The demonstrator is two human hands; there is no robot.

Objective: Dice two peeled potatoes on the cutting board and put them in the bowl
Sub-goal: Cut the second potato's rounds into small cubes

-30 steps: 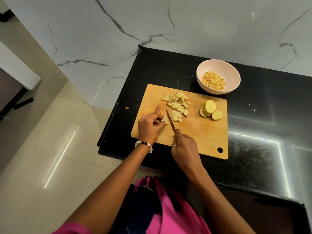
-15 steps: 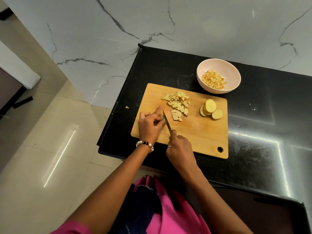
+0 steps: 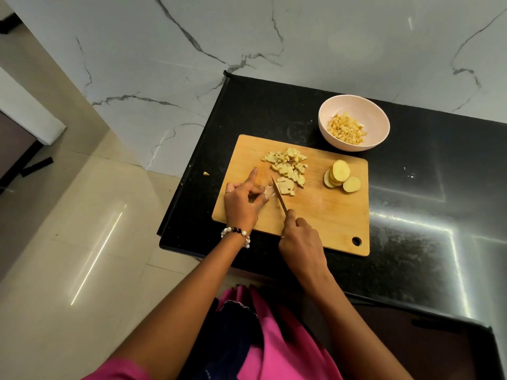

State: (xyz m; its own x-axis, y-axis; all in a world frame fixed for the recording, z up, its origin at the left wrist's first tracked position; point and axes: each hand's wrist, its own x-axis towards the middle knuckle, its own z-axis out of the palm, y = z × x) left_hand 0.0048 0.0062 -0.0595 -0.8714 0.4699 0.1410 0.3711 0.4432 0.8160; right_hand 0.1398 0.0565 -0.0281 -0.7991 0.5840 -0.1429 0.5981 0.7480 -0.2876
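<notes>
Bowl [image 3: 354, 108] on the counter [image 3: 411, 215] holds potato cubes [image 3: 346, 129]. Cutting board [image 3: 323, 215] carries a diced pile [image 3: 288, 165] and slices [image 3: 340, 175]. Left hand [image 3: 241, 201] pinches a blurred potato piece [image 3: 270, 191]; right hand [image 3: 300, 239] grips the knife [image 3: 279, 194].

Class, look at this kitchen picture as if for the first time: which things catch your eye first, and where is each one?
First come the two hands at the near left of the wooden cutting board: the right hand grips a knife, and the left hand pinches a small potato piece beside the blade. Diced potato lies heaped just beyond, round slices sit at the board's right, and a pale bowl of dice stands behind it.
</notes>
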